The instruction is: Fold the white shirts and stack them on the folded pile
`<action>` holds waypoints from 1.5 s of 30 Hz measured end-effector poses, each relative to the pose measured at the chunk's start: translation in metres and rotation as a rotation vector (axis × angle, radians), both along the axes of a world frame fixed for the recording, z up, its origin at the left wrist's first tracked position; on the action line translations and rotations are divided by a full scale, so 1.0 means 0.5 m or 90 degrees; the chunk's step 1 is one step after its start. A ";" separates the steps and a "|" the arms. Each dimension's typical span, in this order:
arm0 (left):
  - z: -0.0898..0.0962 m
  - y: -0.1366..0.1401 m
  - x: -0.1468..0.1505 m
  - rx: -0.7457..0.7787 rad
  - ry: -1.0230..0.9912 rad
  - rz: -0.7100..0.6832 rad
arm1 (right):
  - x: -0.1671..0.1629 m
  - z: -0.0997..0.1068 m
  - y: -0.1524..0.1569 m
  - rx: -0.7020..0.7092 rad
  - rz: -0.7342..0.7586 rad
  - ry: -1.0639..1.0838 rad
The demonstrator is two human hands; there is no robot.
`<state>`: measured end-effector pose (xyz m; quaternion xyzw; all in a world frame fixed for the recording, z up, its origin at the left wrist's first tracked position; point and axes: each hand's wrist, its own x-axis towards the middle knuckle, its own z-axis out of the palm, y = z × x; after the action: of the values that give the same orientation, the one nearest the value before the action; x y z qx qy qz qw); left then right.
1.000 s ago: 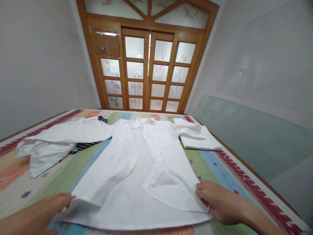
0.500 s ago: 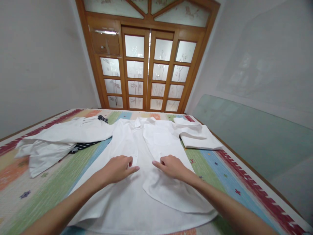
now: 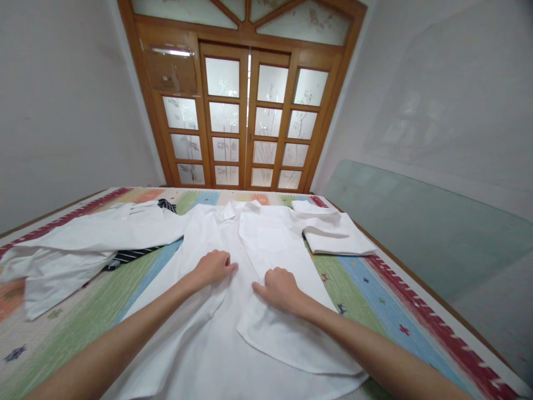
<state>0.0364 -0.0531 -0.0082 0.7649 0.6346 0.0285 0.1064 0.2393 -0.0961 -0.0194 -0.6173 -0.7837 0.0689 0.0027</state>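
Note:
A white long-sleeved shirt (image 3: 270, 239) lies spread out, front up and unbuttoned, with its collar at the far end. My left hand (image 3: 214, 266) is closed on the edge of the shirt's left front, thumb towards the middle. On the right front, my right hand (image 3: 281, 288) has its fingers curled into the cloth, the thumb pointing left at the opening edge. The fingertips of both hands are partly hidden. The left sleeve stretches out to the side, while the right sleeve lies bent over a folded white cloth (image 3: 341, 244).
A patterned, striped cover (image 3: 362, 300) lies under the shirt. Dark striped fabric (image 3: 137, 254) shows beneath the left sleeve. A pale green headboard-like panel (image 3: 416, 222) stands along the right wall. Wooden glazed doors (image 3: 245, 122) are at the back.
My left hand has moved slightly up and closed, and the left front's edge now shows shifted and folded. My right hand has moved a little left and curled. The view has swung slightly right.

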 end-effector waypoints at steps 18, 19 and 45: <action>-0.057 0.195 0.088 -0.129 -0.624 0.195 | 0.022 0.023 -0.036 -0.084 0.410 0.114; -0.059 0.197 0.088 -0.135 -0.628 0.193 | 0.019 0.026 -0.044 -0.078 0.425 0.104; -0.075 0.210 0.078 -0.055 -0.549 0.169 | 0.073 -0.013 -0.193 0.057 0.471 -0.065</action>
<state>0.0753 0.0517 -0.0455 0.5899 0.6257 0.3315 0.3882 0.2755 -0.1926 -0.0258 -0.2945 -0.9550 -0.0003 -0.0344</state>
